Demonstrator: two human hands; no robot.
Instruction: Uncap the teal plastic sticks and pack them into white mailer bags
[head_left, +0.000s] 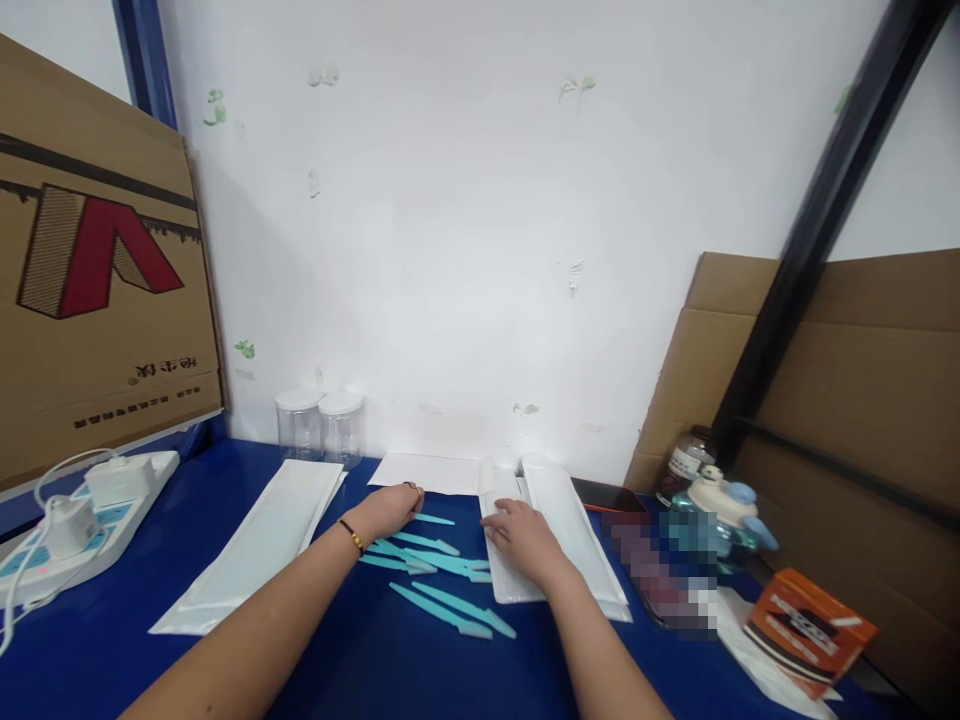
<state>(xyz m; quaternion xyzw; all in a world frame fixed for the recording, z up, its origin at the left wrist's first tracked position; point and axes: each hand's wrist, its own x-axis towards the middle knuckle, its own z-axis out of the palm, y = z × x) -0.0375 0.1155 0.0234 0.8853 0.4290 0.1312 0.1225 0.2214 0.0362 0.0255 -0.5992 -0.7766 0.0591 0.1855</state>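
My left hand (390, 512), with a dark beaded bracelet at the wrist, is closed at the far side of the blue table. A teal eyebrow razor (436, 519) sticks out to the right from under its curled fingers, which hide the other end. Several more teal eyebrow razors (450, 612) lie loosely in front of it, pointing roughly left to right. My right hand (521, 535) rests with fingers spread on a narrow white packet (517, 588). Right beside that packet lies a longer white packet (581, 540). Behind both hands is a flat white sheet (431, 472).
On the left lie stacked white packets (255, 545) and a power strip (112, 520) with cables. Two clear lidded jars (298, 425) stand by the wall. To the right are a phone (611, 495), a brown bottle (686, 460), a teal jug (724, 515) and an orange box (810, 630).
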